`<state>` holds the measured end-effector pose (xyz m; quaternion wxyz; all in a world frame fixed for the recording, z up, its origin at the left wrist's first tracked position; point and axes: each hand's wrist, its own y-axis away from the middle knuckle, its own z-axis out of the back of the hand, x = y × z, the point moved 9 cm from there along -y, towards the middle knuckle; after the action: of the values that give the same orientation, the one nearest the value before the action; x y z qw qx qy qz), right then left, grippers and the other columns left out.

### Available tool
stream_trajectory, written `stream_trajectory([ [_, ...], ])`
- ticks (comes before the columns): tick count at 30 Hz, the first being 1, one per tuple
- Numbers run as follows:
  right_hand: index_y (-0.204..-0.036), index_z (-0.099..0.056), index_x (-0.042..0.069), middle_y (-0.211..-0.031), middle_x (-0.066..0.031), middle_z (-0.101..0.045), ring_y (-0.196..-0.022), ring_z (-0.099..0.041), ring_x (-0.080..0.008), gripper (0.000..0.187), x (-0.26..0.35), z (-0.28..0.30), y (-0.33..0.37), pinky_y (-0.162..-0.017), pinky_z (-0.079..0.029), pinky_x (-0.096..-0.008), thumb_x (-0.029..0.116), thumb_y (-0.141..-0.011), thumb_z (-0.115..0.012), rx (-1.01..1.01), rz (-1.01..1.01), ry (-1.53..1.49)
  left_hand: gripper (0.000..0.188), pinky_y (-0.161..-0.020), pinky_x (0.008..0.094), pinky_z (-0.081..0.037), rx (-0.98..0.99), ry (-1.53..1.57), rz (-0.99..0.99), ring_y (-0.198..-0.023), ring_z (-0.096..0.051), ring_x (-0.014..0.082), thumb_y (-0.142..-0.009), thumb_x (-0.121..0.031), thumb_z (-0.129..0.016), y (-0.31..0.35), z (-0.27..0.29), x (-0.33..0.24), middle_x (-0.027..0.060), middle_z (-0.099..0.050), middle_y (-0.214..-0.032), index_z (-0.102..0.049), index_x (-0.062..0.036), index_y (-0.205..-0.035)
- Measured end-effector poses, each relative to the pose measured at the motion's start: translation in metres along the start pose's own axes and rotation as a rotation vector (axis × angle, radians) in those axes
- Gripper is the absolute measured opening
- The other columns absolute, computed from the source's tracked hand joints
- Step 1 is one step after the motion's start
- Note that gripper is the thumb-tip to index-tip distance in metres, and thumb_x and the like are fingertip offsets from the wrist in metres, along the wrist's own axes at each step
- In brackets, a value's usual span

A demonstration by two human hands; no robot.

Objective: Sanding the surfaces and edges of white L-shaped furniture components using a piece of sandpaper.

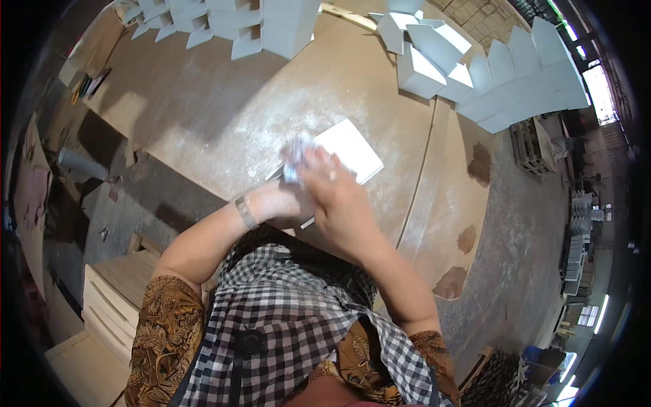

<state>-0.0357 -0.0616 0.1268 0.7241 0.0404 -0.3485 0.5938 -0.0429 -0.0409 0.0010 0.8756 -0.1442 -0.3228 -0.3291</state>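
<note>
R hand (336, 197) grip part-closed on cloth (296, 150), wht panel (354, 146) below; L hand (290, 199): can't tell.

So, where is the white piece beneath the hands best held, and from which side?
I would pinch the white piece by its right corner, from the right: that corner lies bare, while hands and crumpled cloth cover much of its left.

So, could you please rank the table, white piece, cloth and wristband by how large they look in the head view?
1. Table
2. White piece, partly covered
3. Cloth, partly hidden by the right hand
4. Wristband
</note>
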Motion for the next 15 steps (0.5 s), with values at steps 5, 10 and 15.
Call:
stream_trajectory([
  [5,-0.105,-0.057,0.004,-0.113,-0.0201,-0.054,-0.111,-0.047,-0.0394,0.026,-0.027,0.027,0.027,-0.096,-0.036,-0.0481,0.004,-0.079,-0.052,0.002,-0.029,0.035,0.032,-0.086,0.0397,-0.045,0.117,1.422,0.681,-0.098,-0.055,0.0336,-0.081,-0.02,-0.046,0.012,0.014,0.066,0.0193,-0.056,-0.109,-0.054,-0.0057,-0.109],
  [10,-0.104,-0.058,0.004,-0.116,-0.0234,-0.052,-0.11,-0.048,-0.0385,0.029,-0.07,0.022,-0.023,-0.091,-0.041,-0.0381,0.002,-0.076,-0.053,-0.058,-0.169,0.201,0.027,-0.077,0.0459,-0.046,0.234,1.41,0.756,-0.086,-0.057,0.0395,-0.081,-0.023,-0.046,0.007,0.009,0.065,0.0225,-0.061,-0.09,-0.061,-0.0062,-0.095],
  [15,-0.116,-0.052,0.007,-0.123,-0.0201,-0.049,-0.119,-0.042,-0.0369,0.043,-0.005,-0.005,0.02,-0.101,-0.031,-0.0437,-0.003,-0.074,-0.05,0.071,0.028,-0.028,0.031,-0.081,0.0375,-0.047,0.26,1.434,0.707,-0.088,-0.058,0.0368,-0.082,-0.022,-0.046,0.009,0.019,0.065,0.0259,-0.058,-0.095,-0.053,0.0038,-0.099],
])
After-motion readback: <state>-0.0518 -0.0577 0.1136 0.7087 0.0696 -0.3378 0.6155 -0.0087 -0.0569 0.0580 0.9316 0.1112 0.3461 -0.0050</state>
